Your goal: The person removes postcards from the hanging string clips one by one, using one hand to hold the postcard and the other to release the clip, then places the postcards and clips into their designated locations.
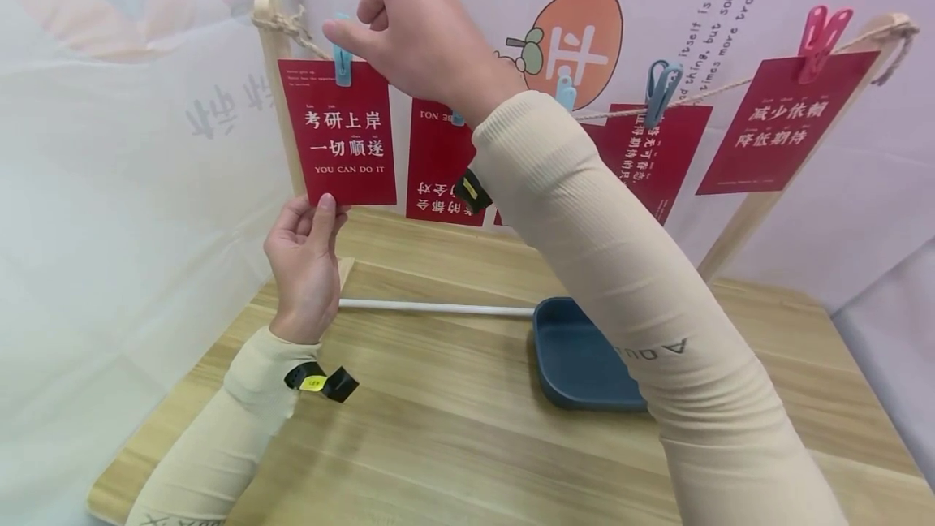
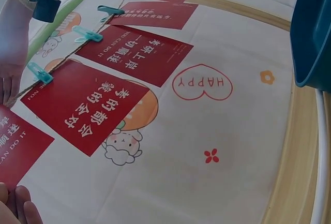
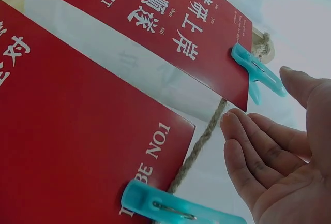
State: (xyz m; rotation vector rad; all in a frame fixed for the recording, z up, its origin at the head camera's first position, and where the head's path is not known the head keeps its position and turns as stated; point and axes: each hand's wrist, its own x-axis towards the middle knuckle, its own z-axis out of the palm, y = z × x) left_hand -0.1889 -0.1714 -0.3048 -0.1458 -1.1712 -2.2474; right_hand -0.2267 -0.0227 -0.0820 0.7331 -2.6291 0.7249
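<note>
A red card with white lettering hangs at the left end of a twine line, under a light blue clothespin. My left hand pinches its lower edge between thumb and fingers. Up at the clothespin is my right hand; in the right wrist view its fingers are loosely bent and its thumb is just off the clip's handles, with nothing held. The clothespin's jaws are closed over the card's top edge. Beside it hangs another red card on its own blue clip.
More red cards hang rightward along the twine, one under a pink clothespin. Wooden posts carry the line. A dark blue tray and a white rod lie on the wooden table, before a printed cloth.
</note>
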